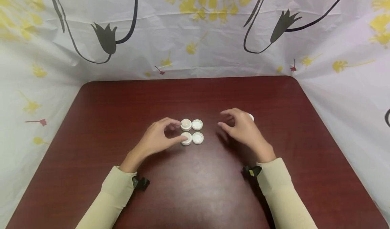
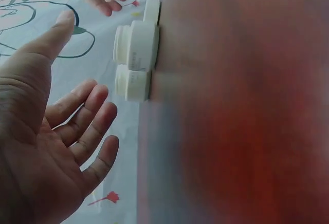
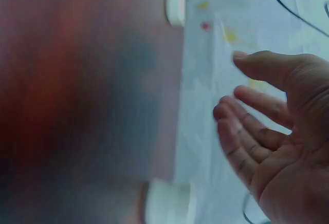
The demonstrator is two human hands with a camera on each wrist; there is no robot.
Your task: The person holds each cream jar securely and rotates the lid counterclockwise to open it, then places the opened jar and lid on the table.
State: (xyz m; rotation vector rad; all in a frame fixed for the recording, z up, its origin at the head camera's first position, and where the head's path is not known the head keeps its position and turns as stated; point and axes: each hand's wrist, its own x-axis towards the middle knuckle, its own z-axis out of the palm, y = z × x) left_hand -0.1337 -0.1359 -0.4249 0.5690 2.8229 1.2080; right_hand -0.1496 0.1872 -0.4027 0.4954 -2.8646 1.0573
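Observation:
Two small white jars, a far one [image 1: 186, 124] and a near one [image 1: 187, 139], stand on the table with pale round tops. Right of each lies a white round lid-like piece, far [image 1: 197, 124] and near [image 1: 198, 138]. My left hand [image 1: 159, 136] hovers left of the jars, thumb overlapping the near jar in the head view. The left wrist view shows a gap between that hand [image 2: 56, 126] and the jars [image 2: 141, 47]. My right hand [image 1: 242, 125] is farther right with loosely bent fingers, holding nothing. Another white piece [image 1: 251, 117] is partly hidden behind it.
The dark red-brown table [image 1: 189, 181] has rounded far corners. A white cloth [image 1: 195, 59] with yellow flowers and dark stems hangs behind it and along both sides. In the right wrist view a blurred white piece [image 3: 168, 203] shows at the bottom.

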